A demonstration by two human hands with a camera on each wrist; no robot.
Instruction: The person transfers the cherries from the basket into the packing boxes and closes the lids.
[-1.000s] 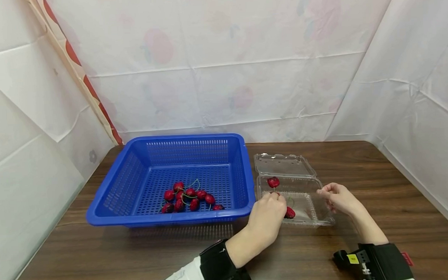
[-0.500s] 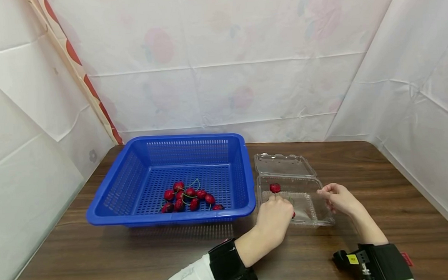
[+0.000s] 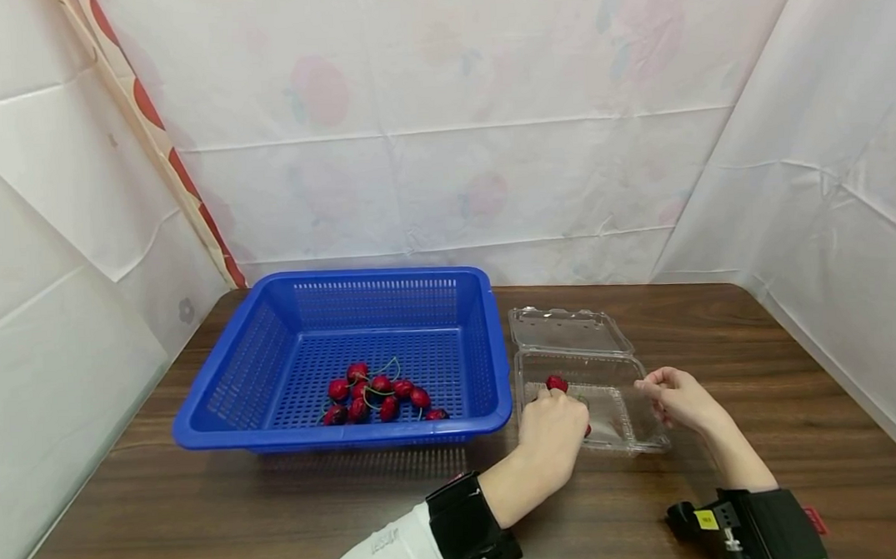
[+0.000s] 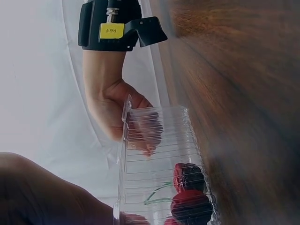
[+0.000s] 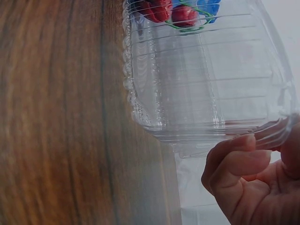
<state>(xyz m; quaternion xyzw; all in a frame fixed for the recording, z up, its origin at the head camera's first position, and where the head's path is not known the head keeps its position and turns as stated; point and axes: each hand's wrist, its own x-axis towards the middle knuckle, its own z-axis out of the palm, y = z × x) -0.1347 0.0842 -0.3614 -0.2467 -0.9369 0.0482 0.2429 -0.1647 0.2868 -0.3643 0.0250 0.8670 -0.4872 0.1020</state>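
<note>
A clear plastic clamshell box [image 3: 603,398] lies with its lid [image 3: 566,331] folded back. My left hand [image 3: 551,442] reaches over its left front part with curled fingers at a cherry [image 3: 557,383]; the fingertips are hidden, and the cherry appears held by its stem. Another cherry [image 3: 587,431] shows partly beyond the knuckles. Through the box wall, the left wrist view shows dark red cherries [image 4: 191,206] with green stems on the bottom. My right hand [image 3: 677,396] pinches the box's right rim, thumb and fingers at the edge in the right wrist view [image 5: 253,173].
Left of the box stands a blue plastic basket [image 3: 277,320] with several cherries [image 3: 381,384] near its front. Both are on a brown wooden table [image 3: 278,520]. White sheeting [image 3: 427,147] hangs behind and at both sides.
My left hand has shifted slightly right, and the cherry at its fingertips has come nearer to me and to the right. My right hand stays at the rim.
</note>
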